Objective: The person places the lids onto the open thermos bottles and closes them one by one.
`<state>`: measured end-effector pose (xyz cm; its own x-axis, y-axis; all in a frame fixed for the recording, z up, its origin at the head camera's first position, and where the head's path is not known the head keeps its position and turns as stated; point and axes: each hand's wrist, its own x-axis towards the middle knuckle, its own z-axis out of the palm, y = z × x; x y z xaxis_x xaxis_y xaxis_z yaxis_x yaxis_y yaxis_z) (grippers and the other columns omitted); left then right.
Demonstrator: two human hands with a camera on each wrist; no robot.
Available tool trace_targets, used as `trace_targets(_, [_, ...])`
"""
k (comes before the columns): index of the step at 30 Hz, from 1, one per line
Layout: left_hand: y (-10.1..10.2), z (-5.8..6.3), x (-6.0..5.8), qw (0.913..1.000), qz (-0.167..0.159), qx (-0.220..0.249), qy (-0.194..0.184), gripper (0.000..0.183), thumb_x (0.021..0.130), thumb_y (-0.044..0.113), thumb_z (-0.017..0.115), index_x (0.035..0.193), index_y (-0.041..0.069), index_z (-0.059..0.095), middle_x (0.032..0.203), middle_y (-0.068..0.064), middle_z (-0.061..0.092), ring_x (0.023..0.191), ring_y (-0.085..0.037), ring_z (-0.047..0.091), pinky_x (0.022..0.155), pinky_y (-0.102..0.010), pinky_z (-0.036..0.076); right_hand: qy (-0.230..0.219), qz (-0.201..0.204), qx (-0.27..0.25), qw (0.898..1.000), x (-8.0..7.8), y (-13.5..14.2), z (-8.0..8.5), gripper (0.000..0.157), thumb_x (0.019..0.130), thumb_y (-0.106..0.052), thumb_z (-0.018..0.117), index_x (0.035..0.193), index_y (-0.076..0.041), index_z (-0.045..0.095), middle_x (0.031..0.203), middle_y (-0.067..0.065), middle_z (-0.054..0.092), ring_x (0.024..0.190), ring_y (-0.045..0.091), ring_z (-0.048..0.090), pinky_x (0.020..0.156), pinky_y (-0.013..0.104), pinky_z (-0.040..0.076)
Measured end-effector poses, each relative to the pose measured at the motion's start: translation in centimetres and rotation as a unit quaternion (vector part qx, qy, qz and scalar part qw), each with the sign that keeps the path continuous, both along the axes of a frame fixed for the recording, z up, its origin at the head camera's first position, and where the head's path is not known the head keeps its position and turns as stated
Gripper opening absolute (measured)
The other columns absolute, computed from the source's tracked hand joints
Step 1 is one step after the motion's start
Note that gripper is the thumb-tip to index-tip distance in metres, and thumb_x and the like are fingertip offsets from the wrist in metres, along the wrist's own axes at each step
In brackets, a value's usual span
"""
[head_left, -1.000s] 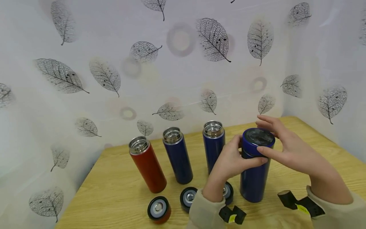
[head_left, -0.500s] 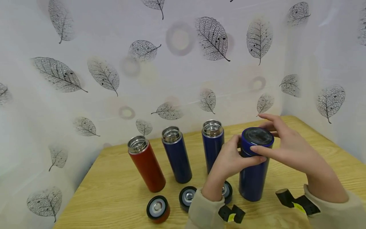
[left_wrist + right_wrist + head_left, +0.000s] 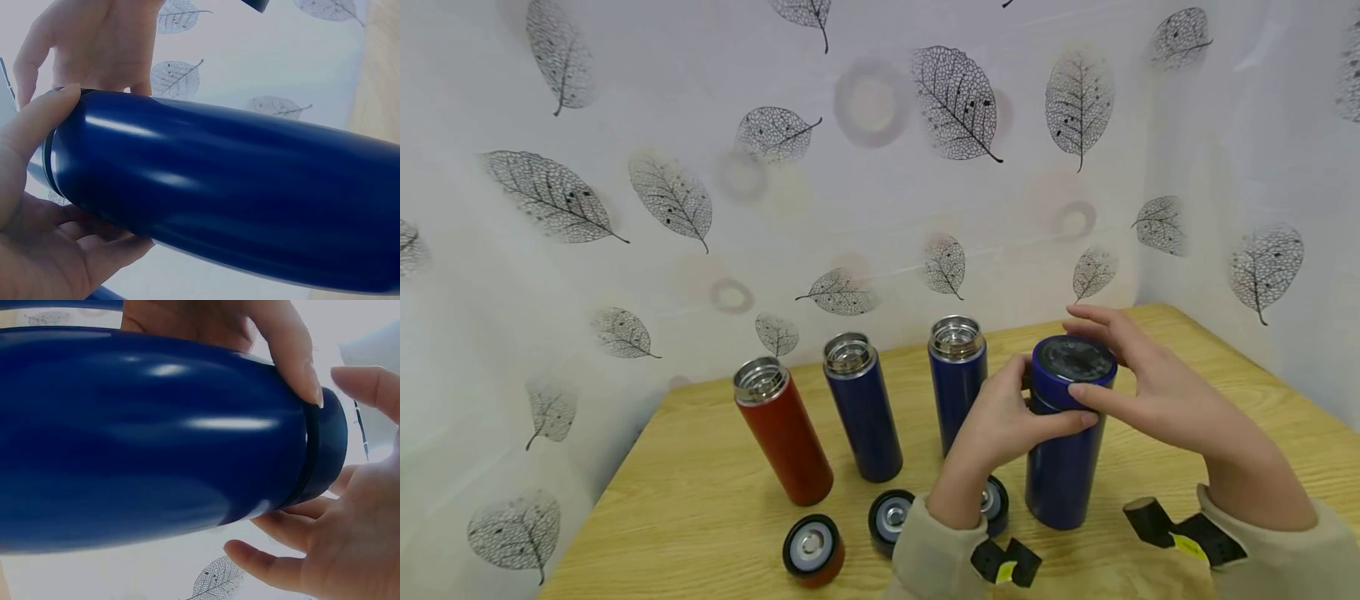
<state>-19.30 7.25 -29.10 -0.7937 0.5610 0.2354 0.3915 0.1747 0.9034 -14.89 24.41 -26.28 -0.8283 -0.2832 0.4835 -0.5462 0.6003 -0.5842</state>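
Note:
At the right of the head view a dark blue vacuum flask [image 3: 1063, 479] stands upright on the table, its blue lid [image 3: 1073, 360] on top. My left hand [image 3: 1000, 417] grips the flask's neck just under the lid, thumb across the near side. Around the lid lies my right hand [image 3: 1157, 404], thumb on the near side and fingers behind, partly hidden. In the left wrist view the left hand [image 3: 37, 250] wraps the flask [image 3: 219, 181]. The right wrist view has the right hand's fingers [image 3: 287, 531] by the lid [image 3: 331, 444], with a narrow dark seam below it.
Left of the flask stand a red flask [image 3: 786, 442] and two blue flasks, one [image 3: 865, 412] in the middle and one [image 3: 957, 387] farther right, all lidless. Three lids lie upturned: a red one [image 3: 812, 550], a dark one [image 3: 891, 521] and one [image 3: 995, 504] partly behind the left wrist.
My right thumb slid left along the lid and then back right, with the right hand shifting slightly. The left hand keeps its grip. The flask stays in place.

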Motion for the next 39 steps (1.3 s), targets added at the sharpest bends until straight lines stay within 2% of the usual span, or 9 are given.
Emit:
trace_targets(3, [0.0, 0.0, 0.0, 1.0000, -0.001, 0.002, 0.000, 0.054, 0.071, 0.025, 0.075, 0.118, 0.017, 0.047, 0.099, 0.013, 0.051, 0.080, -0.001, 0.053, 0.065, -0.020, 0.046, 0.011, 0.010, 0.001, 1.000, 0.0, 0.1, -0.1, 0.072, 0.080, -0.005, 0.064, 0.138, -0.020, 0.023, 0.128, 0.011, 0.041, 0.112, 0.008, 0.040, 0.079, 0.009, 0.031])
trace_targets(7, [0.0, 0.0, 0.0, 1.0000, -0.005, 0.006, 0.001, 0.055, 0.072, 0.024, 0.074, 0.119, 0.016, 0.047, 0.100, 0.013, 0.051, 0.080, -0.001, 0.053, 0.065, -0.020, 0.046, -0.008, -0.019, -0.002, 1.000, 0.1, -0.2, 0.1, 0.074, 0.079, -0.010, 0.066, 0.139, -0.017, 0.022, 0.123, 0.014, 0.044, 0.111, 0.022, 0.043, 0.087, 0.034, 0.036])
trace_targets(10, [0.0, 0.0, 0.0, 1.0000, -0.003, 0.005, 0.001, 0.055, 0.071, 0.024, 0.075, 0.118, 0.016, 0.047, 0.099, 0.013, 0.052, 0.080, -0.001, 0.053, 0.065, -0.020, 0.046, -0.030, -0.062, 0.000, 0.998, 0.2, -0.8, 0.3, 0.078, 0.077, -0.019, 0.070, 0.138, -0.013, 0.022, 0.116, 0.017, 0.044, 0.107, 0.041, 0.042, 0.078, 0.055, 0.036])
trace_targets(15, [0.0, 0.0, 0.0, 0.9999, -0.002, 0.003, 0.010, 0.052, 0.071, 0.025, 0.075, 0.115, 0.015, 0.049, 0.097, 0.012, 0.052, 0.078, -0.001, 0.053, 0.064, -0.020, 0.046, -0.037, -0.110, 0.013, 0.993, 0.1, -1.4, 0.5, 0.080, 0.073, -0.029, 0.073, 0.135, -0.009, 0.027, 0.109, 0.016, 0.042, 0.102, 0.038, 0.042, 0.071, 0.051, 0.039])
trace_targets(20, [-0.1, 0.1, -0.1, 0.9999, -0.008, 0.001, 0.011, 0.053, 0.072, 0.025, 0.074, 0.117, 0.016, 0.048, 0.099, 0.013, 0.052, 0.079, -0.001, 0.053, 0.065, -0.020, 0.046, -0.036, -0.079, 0.010, 0.996, 0.1, -0.9, 0.3, 0.076, 0.077, -0.024, 0.070, 0.137, -0.013, 0.024, 0.119, 0.018, 0.040, 0.107, 0.037, 0.039, 0.076, 0.054, 0.035])
trace_targets(27, [-0.1, 0.1, -0.1, 0.9999, 0.000, -0.007, 0.009, 0.057, 0.071, 0.027, 0.075, 0.120, 0.017, 0.046, 0.101, 0.013, 0.051, 0.081, -0.001, 0.052, 0.066, -0.020, 0.046, 0.004, 0.005, 0.011, 1.000, 0.0, 0.0, 0.0, 0.074, 0.079, -0.006, 0.065, 0.138, -0.020, 0.022, 0.126, 0.012, 0.043, 0.107, 0.008, 0.043, 0.078, 0.014, 0.034])
trace_targets(31, [-0.1, 0.1, -0.1, 0.9999, -0.003, 0.003, 0.011, 0.056, 0.071, 0.025, 0.075, 0.119, 0.016, 0.047, 0.100, 0.013, 0.052, 0.081, -0.001, 0.053, 0.066, -0.020, 0.046, -0.011, -0.024, 0.006, 1.000, 0.0, -0.3, 0.2, 0.077, 0.078, -0.011, 0.068, 0.139, -0.017, 0.022, 0.120, 0.015, 0.046, 0.107, 0.024, 0.045, 0.085, 0.036, 0.037])
trace_targets(34, [0.0, 0.0, 0.0, 1.0000, 0.003, 0.003, 0.007, 0.054, 0.070, 0.025, 0.075, 0.116, 0.016, 0.048, 0.097, 0.012, 0.052, 0.079, -0.001, 0.053, 0.065, -0.020, 0.046, -0.026, -0.074, 0.015, 0.997, 0.1, -0.8, 0.3, 0.082, 0.074, -0.023, 0.073, 0.138, -0.013, 0.023, 0.113, 0.016, 0.045, 0.103, 0.037, 0.043, 0.076, 0.052, 0.036])
trace_targets(39, [-0.1, 0.1, 0.0, 0.9999, 0.004, -0.008, 0.008, 0.055, 0.071, 0.027, 0.075, 0.117, 0.016, 0.048, 0.097, 0.012, 0.052, 0.080, -0.001, 0.052, 0.065, -0.020, 0.046, -0.024, -0.090, 0.022, 0.995, 0.0, -1.1, 0.3, 0.082, 0.073, -0.027, 0.073, 0.137, -0.011, 0.025, 0.113, 0.018, 0.041, 0.100, 0.035, 0.041, 0.075, 0.052, 0.036])
